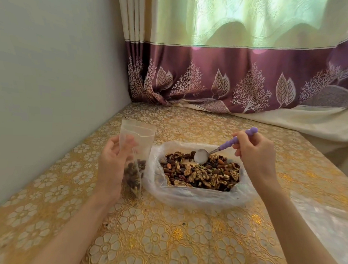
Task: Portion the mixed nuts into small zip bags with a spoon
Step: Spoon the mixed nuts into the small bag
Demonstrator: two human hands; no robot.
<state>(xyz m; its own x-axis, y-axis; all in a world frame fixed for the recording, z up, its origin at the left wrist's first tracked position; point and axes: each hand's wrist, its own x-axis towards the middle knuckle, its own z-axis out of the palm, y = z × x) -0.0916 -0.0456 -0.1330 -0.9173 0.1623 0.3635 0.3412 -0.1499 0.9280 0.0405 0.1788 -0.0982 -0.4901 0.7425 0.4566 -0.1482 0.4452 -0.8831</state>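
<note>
One small clear zip bag (137, 142) stands upright in the left hand (112, 165), whose fingers curl round its side; its mouth is open at the top and its bottom holds a dark heap of nuts and dried fruit, with the lower tip just above or touching the table, I cannot tell which. Just beside it to the right lies one large clear plastic bag (186, 195), its rim rolled down into a loose nest, and inside sits the single pile of mixed nuts (201, 172): pale walnut halves toward the near side, darker raisins and brown almonds toward the far side, too many pieces to count.

One spoon (218, 151) is in view, with a silvery metal bowl and a beaded lilac handle. The right hand (255, 154) pinches that handle between thumb and fingers, the handle's end poking out above the knuckles. The spoon's bowl looks bare and hangs at the far edge of the pile, touching or just over it.

The two hands are well apart, one on each side of the big bag. Both bare forearms reach in from the near edge.

The table wears one gold floral embossed tablecloth (155, 239). Behind hangs one curtain (230, 80), pale green above, plum below with printed leaves and branching trees. No lettering, brand or label can be read anywhere
</note>
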